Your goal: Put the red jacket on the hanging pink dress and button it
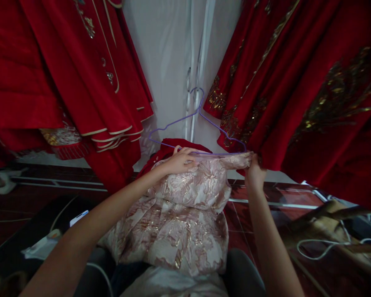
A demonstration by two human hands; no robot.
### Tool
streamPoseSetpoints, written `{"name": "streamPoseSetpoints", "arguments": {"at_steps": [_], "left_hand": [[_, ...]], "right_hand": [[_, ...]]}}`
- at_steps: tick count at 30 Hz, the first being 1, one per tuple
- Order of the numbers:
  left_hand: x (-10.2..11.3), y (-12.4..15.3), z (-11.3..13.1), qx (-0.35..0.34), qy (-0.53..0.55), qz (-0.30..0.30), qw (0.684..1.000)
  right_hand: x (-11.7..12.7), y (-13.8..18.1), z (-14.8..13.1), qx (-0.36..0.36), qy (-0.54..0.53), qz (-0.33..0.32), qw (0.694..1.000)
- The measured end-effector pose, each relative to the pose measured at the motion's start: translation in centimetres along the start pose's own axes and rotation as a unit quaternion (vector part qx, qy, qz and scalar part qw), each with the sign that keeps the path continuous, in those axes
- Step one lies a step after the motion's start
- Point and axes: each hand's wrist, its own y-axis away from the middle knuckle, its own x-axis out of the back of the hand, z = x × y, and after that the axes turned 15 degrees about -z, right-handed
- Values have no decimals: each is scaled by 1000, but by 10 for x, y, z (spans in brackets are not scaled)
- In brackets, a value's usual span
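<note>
A pale pink and gold brocade dress lies across the lap, its top edge turned toward the white wall. Behind that edge is a thin purple hanger, its hook up and its lower bar running along the dress top. My left hand is closed on the dress's top edge by the hanger bar; part of its grip is hidden. At the right end of the bar, my right hand pinches the dress's shoulder strap, pulled out sideways.
Red embroidered garments hang at left, and more red garments with gold trim hang at right. Dark red cloth is behind the dress. A white cord loops over clutter at lower right. A phone-like object lies at left.
</note>
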Motion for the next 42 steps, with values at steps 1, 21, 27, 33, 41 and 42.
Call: {"name": "streamPoseSetpoints", "arguments": {"at_steps": [1,21,27,33,41,42], "left_hand": [[0,0,0,-2,2,-2,1000],[7,9,5,0,-17,8,1000],[3,6,-1,3,-17,21,1000],[4,7,-3,11,-6,16,1000],[5,3,-1,3,24,3,1000],[4,1,1,2,29,0,1000]], "right_hand": [[2,-1,0,3,-6,3,1000],[9,-8,-10,5,11,18,1000],[17,-10,-3,27,60,46,997],[13,-15,-2,1,76,30,997],[4,-36,-16,56,188,10,981],[0,-37,-21,75,200,-17,977]]}}
